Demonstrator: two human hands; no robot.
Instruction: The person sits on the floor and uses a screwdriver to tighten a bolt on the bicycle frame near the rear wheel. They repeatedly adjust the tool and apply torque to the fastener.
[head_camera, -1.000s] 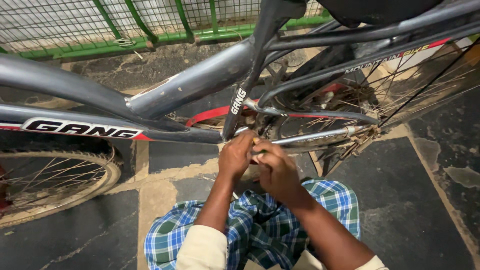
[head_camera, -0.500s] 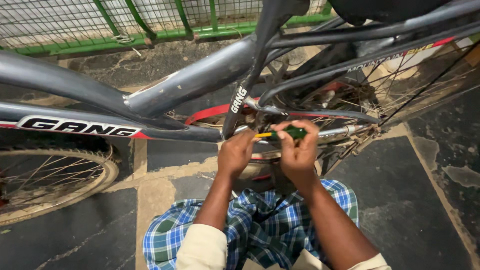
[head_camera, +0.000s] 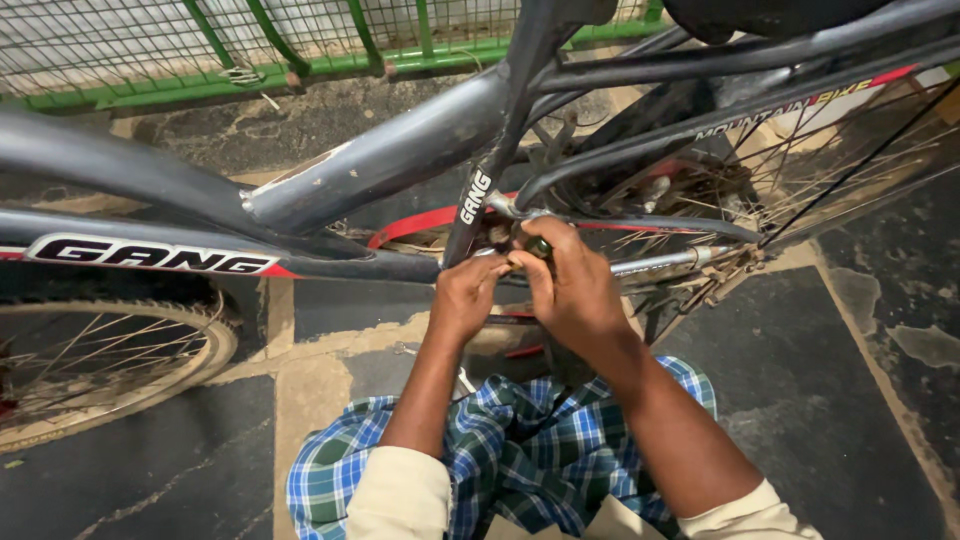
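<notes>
Much of what the two hands work on is hidden: the right hand (head_camera: 575, 290) is curled over a small dark tool (head_camera: 538, 246), of which only a short stub shows above the fingers, so its full shape and kind cannot be made out. The left hand (head_camera: 468, 295) is closed beside it, knuckles touching the right hand, and what it grips, if anything, is covered by its own fingers. Both hands sit low on the grey bicycle frame (head_camera: 380, 175), just where the seat tube (head_camera: 490, 190) comes down to meet the lower tubes, and the joint itself is masked by the hands. The visible stub of the tool points up and slightly away from the person, toward the seat tube; its long axis seems close to upright, though too little shows to be sure. The bicycle is cut off on every side: the front wheel (head_camera: 110, 360) shows only as a lower arc at the left, and the rear wheel (head_camera: 800, 170) with its spokes runs off the right edge. A silver chain stay (head_camera: 665, 262) reaches right from behind the hands. A red mudguard (head_camera: 420, 222) curves behind the frame. Below, a blue-green checked cloth (head_camera: 520, 450) covers the person's lap. A green mesh fence (head_camera: 300, 50) runs along the top, over a patchy dark floor (head_camera: 820, 400).
</notes>
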